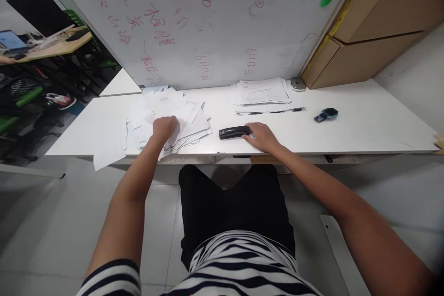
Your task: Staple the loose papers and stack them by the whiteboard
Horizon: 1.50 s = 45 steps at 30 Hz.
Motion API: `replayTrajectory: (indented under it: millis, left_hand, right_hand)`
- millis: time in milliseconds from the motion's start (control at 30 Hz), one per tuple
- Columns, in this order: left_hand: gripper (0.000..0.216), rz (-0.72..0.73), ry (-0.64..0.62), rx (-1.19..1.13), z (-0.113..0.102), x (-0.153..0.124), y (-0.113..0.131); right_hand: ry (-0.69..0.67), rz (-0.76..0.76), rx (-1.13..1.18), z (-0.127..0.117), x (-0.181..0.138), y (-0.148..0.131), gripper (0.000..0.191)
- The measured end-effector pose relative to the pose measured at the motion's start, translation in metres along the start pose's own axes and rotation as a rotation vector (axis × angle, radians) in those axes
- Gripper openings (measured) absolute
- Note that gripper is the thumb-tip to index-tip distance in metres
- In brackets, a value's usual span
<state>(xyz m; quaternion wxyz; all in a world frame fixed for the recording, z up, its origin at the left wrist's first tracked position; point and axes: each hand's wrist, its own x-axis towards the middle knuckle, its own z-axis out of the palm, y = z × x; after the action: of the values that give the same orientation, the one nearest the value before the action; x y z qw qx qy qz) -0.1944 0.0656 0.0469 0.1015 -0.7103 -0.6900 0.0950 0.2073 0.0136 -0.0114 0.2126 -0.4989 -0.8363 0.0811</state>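
My left hand (165, 129) rests on a loose, messy pile of white papers (166, 113) at the left of the white desk (364, 125), with its fingers curled down onto the sheets. My right hand (261, 135) lies on the desk near the front edge, its fingertips touching the right end of a black stapler (234, 132) that lies flat. Whether the fingers grip the stapler or only touch it is not clear.
A neat stack of printed sheets (263, 91) lies at the back, with a long clear ruler (270, 111) in front of it. A blue smartwatch (326, 115) lies to the right, a grey mouse (298, 84) by the whiteboard (208, 18). Cardboard boxes (374, 32) stand at the back right.
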Motion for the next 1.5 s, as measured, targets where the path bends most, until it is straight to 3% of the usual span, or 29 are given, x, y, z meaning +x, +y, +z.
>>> replayTrajectory:
  millis: [400,567,633,733,833,1133,1367,1500]
  left_hand:
    - [0.043,-0.035,-0.047,-0.009,-0.005,0.010,0.000]
    - [0.046,0.103,0.084,-0.011,-0.007,0.014,-0.010]
    - [0.046,0.141,0.049,0.000,-0.008,0.017,-0.012]
    - [0.049,0.100,-0.086,-0.045,-0.012,0.022,-0.010]
    - [0.051,0.065,-0.126,-0.035,-0.015,0.025,-0.007]
    - [0.049,-0.005,-0.042,-0.032,-0.013,0.028,0.000]
    - [0.053,-0.076,0.188,-0.060,-0.026,0.024,-0.027]
    - [0.039,0.104,0.117,0.022,-0.021,0.012,-0.052]
  right_hand:
    - [-0.003,0.003,-0.007,0.001,-0.002,-0.001,0.050]
    - [0.007,-0.009,-0.006,0.001,-0.001,0.000,0.049]
    - [0.006,-0.009,-0.003,0.000,-0.001,0.000,0.048]
    - [0.004,-0.008,0.001,0.000,-0.001,0.000,0.048]
    - [0.007,-0.005,0.007,0.000,-0.001,-0.001,0.047]
    - [0.014,-0.007,-0.002,0.000,-0.001,-0.001,0.048]
    - [0.012,-0.001,0.010,-0.001,0.001,0.002,0.046]
    - [0.012,0.004,0.024,-0.001,0.001,0.001,0.046]
